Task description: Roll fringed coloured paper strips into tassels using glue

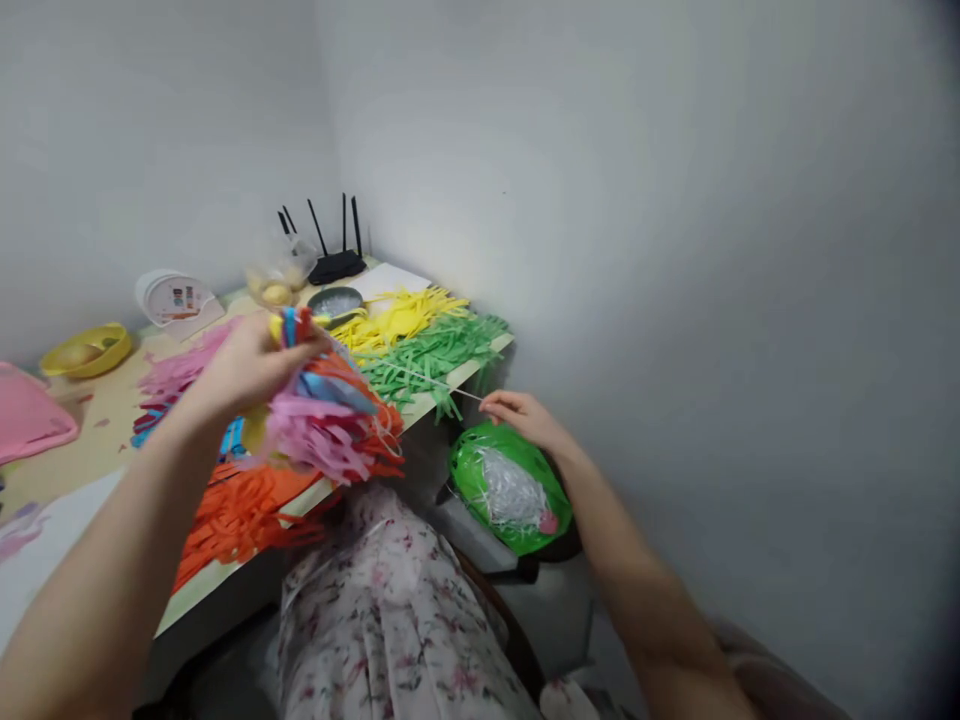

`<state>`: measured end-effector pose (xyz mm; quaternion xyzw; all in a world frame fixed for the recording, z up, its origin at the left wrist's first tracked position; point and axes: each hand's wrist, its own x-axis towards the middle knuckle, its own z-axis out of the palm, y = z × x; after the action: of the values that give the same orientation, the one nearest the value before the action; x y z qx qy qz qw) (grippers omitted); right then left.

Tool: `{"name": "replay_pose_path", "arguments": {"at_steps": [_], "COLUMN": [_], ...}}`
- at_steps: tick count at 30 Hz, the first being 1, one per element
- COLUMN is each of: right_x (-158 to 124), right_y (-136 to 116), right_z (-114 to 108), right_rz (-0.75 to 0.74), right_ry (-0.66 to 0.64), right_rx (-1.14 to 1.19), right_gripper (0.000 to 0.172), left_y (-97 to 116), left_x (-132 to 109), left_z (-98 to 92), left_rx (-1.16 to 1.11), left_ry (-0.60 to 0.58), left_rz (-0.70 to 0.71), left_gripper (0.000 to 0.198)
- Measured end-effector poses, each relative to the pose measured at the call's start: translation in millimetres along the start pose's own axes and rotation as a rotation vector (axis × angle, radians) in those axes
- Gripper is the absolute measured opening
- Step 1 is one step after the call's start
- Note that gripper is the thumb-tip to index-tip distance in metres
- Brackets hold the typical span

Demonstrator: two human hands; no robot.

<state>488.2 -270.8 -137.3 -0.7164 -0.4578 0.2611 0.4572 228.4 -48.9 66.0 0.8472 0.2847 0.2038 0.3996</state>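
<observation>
From my end, the desk (105,400) fills the left; below its corner, the green bag (534,546). Over the front edge, the bundle (322,425) of coloured strips hangs, my left hand (251,360) curled round its top. My right hand (525,415), above the bag, pinches white string (466,393), stretched straight toward the bundle.

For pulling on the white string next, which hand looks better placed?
Probably the right hand: it pinches the white string well out to the side, while the left hand is occupied gripping the multicoloured bundle of strips.
</observation>
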Motion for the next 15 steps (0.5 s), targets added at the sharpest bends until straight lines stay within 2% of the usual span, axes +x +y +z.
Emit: {"name": "replay_pose_path", "arguments": {"at_steps": [2,4,6,8,10,12,13,15], "right_x": [-5.4,-11.1,-13.9,-12.2,-6.4,1.7,6.2,15.4], "right_y": [30.4,49.3,55.4,47.2,22.4,-19.4,-45.4,-101.9], "right_z": [1.6,-1.3,-13.0,-33.1,-55.2,-70.4,-73.0,-66.3], "right_rz": [0.064,0.119,0.155,0.165,0.149,0.101,0.060,-0.134], "right_ry": [0.056,0.125,0.207,0.280,0.313,0.280,0.239,0.096], "right_rx": [-0.011,-0.037,-0.070,-0.103,-0.125,-0.147,-0.161,-0.288], "right_gripper": [0.049,0.050,0.051,0.052,0.050,0.043,0.038,0.030], "left_y": [0.7,-0.5,-2.5,-3.3,-1.7,1.2,2.3,2.6], "left_x": [2.1,2.9,1.8,-1.7,-7.2,-13.8,-17.3,-24.7], "left_z": [-14.8,-24.3,-28.7,-29.6,-27.9,-23.7,-20.8,-15.2], "left_rx": [-0.010,-0.030,-0.049,-0.016,0.046,0.080,0.068,-0.007], "left_ry": [0.138,0.230,0.273,0.230,0.113,-0.021,-0.076,-0.158], "left_rz": [-0.015,-0.030,-0.053,-0.078,-0.098,-0.082,-0.057,0.005], "left_gripper": [0.026,0.029,0.034,0.039,0.041,0.037,0.034,0.032]}}
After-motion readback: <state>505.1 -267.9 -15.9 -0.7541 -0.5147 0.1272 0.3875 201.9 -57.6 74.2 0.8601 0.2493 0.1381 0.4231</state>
